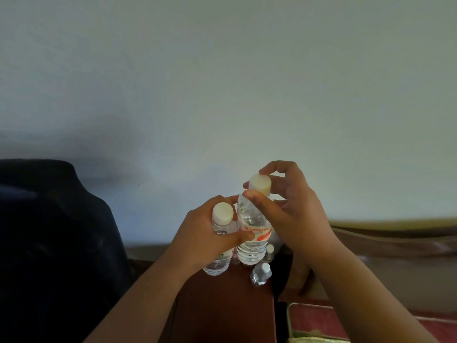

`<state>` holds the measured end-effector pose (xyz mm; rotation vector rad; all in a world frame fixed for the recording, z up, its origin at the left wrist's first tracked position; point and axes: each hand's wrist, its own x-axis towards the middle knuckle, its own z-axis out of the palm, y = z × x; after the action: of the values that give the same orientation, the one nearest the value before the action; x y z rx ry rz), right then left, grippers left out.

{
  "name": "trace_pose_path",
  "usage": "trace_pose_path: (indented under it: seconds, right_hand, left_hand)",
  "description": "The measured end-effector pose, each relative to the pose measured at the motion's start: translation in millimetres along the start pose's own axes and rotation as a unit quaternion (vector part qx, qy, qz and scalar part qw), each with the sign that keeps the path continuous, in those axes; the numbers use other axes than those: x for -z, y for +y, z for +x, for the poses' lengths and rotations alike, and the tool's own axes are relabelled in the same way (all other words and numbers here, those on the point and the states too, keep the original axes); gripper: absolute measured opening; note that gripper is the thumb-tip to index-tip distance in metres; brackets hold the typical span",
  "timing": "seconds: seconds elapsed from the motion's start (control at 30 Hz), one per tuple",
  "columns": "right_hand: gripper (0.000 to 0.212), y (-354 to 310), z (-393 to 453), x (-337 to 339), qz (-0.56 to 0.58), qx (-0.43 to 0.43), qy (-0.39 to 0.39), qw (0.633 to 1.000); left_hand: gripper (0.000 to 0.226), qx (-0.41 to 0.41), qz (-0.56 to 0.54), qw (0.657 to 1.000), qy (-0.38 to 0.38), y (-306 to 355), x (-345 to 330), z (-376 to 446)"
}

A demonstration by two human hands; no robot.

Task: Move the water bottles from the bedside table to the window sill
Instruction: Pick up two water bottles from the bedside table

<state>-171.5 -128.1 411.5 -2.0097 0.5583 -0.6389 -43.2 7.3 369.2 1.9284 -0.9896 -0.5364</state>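
Left hand (210, 233) clasps one full bottle (220, 243) mid-body, right-hand fingers (257, 201) pinch another's neck (252, 233); smooth thin plastic, probably heavyish, safest gripped round the ribbed waist

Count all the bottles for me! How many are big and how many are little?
Big bottles, one in each hand: 2, the one in the left hand and the red-labelled one in the right hand.
Little bottles on the bedside table: 2, and.
Total: 4
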Motion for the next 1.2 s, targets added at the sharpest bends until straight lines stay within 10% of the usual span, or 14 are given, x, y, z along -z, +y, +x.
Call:
trace_pose_path:
  seconds: [0.5,1.2]
  right_hand:
    - [0.070,-1.7,2.3,25.0,0.069,-0.005,-0.201,0.977]
    - [0.065,-5.1,-15.7,-39.1,-0.047,-0.057,-0.012,0.997]
  left_hand:
    - [0.049,-0.047,-0.060,0.997,0.034,13.7,25.0,-11.7]
    - [0.040,0.014,-0.103,0.994,0.041,-37.9,75.3,-26.5]
